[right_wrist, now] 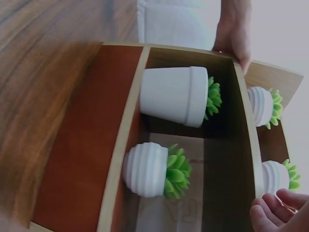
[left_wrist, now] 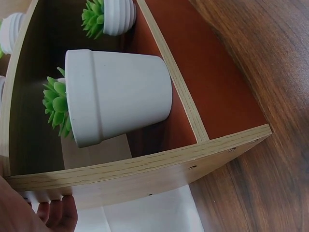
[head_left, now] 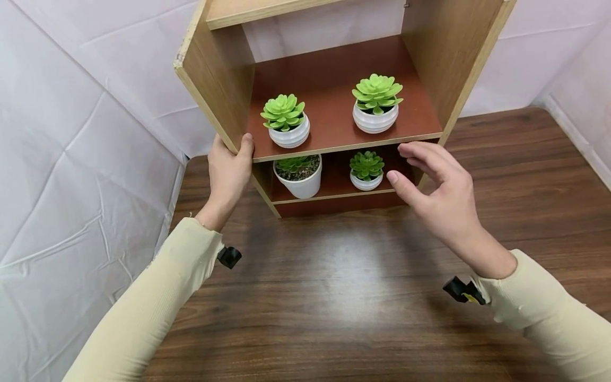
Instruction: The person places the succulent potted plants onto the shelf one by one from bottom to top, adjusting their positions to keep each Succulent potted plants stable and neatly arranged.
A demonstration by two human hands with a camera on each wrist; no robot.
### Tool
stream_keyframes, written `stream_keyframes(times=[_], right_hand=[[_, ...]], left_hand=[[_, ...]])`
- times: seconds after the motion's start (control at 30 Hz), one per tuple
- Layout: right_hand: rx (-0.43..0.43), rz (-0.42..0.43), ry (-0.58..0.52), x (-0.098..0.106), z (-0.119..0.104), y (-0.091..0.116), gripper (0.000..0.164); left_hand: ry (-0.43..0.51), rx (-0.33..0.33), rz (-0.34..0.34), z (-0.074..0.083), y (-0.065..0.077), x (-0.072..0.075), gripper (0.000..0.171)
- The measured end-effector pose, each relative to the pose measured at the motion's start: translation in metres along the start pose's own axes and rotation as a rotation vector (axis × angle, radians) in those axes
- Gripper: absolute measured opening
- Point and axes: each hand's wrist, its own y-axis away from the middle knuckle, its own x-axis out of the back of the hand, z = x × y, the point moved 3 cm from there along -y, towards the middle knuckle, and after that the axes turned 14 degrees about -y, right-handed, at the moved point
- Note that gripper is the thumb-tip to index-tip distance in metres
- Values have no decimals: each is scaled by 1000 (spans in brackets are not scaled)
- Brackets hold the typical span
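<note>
A wooden shelf unit (head_left: 334,151) with red-brown boards stands upright, holding several potted succulents. My left hand (head_left: 229,167) grips its left side panel, thumb at the front edge and fingers on the outer face (left_wrist: 60,212). Near the right end of the middle board, my right hand (head_left: 446,193) hovers with thumb and fingers apart, holding nothing. Ribbed white pots with succulents stand left (head_left: 288,130) and right (head_left: 376,116) on the middle board. Below are a larger smooth white pot (head_left: 305,183) and a small ribbed pot (head_left: 366,183), each with a succulent.
Dark wood-grain tabletop (head_left: 305,297) lies under and in front of the unit. White sheeting (head_left: 71,132) covers the wall on the left and behind. An upper board (head_left: 267,11) crosses the unit at the top of the head view.
</note>
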Motion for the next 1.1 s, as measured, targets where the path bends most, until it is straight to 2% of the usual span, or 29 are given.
stream_keyframes(times=[0.1,0.33,0.6,0.93,1.1], right_hand=[[-1,-21,17,0,5,7,42],[-7,-101,197,2,15,25,46],[-27,-162,280,4,24,42,52],[67,-146,314,6,32,47,63],[121,-163,373,4,35,50,67]], left_hand=[[3,-5,0,1,0,-1,30],[3,-9,2,0,-1,-1,29],[6,-15,0,1,-1,0,29],[7,-6,-4,1,-2,-1,29],[16,-7,-1,0,-1,-1,29]])
